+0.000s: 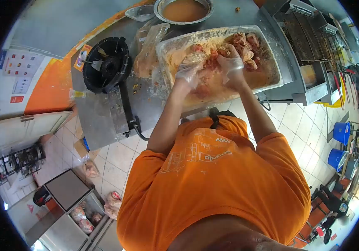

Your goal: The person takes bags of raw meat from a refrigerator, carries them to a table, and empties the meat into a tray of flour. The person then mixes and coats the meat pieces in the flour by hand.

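Observation:
A wide shallow tray [274,62] holds pale breading flour and several raw meat pieces [246,44], the bulk of them heaped at its right end. Both hands wear clear plastic gloves crusted with flour. My left hand [189,69] is curled round a floury meat piece, of which a reddish part shows past the fingers. Over the tray's middle, my right hand [231,63] has its fingers closed on another coated meat piece. More reddish pieces lie half buried in flour between and below the hands. The fingertips are partly hidden by coating.
Behind the tray stands a metal bowl of brownish liquid [184,10], beside a clear container [140,13]. A plastic bag [151,50] and a black round basin [106,65] are on the left. Fryer equipment with wire racks [307,37] borders the right side. Crumbs dot the metal table [146,100].

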Tool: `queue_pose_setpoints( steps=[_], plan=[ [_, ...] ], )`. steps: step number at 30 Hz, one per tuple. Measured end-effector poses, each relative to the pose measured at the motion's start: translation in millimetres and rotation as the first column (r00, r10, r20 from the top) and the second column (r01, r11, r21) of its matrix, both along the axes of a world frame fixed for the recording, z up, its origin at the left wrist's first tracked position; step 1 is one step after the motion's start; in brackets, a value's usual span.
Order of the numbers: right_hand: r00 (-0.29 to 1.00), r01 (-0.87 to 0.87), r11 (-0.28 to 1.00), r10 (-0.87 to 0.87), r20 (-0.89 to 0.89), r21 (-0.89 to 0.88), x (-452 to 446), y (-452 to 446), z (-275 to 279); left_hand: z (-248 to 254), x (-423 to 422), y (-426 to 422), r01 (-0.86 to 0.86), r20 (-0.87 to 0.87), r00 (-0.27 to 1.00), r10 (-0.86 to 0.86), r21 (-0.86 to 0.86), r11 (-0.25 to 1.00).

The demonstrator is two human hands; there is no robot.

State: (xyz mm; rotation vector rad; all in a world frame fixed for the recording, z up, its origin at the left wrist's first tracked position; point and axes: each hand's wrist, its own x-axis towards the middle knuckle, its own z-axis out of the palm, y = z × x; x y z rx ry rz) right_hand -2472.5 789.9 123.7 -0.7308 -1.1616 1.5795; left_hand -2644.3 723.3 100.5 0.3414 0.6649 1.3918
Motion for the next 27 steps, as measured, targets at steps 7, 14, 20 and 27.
queue_pose_setpoints(
  steps=[7,14,20,27],
  plan=[
    [0.991,0.047,0.953,-0.008,0.131,-0.299,36,28,5,6,-15,-13,-0.09,-0.789,0.614,-0.019,-0.093,0.992],
    [0.603,0.065,0.995,0.017,0.797,-0.071,76,44,44,4,-33,-21,0.335,-0.701,-0.711,0.057,-0.267,0.904],
    [0.091,-0.567,0.77,-0.292,0.952,0.291,-4,69,16,2,-18,-29,-0.226,-0.957,-0.286,0.056,0.124,0.966],
    [-0.118,-0.747,0.652,-0.322,0.939,0.129,-76,76,-49,4,-15,-36,-0.241,-0.944,-0.272,-0.185,-0.119,0.963]
  ],
)
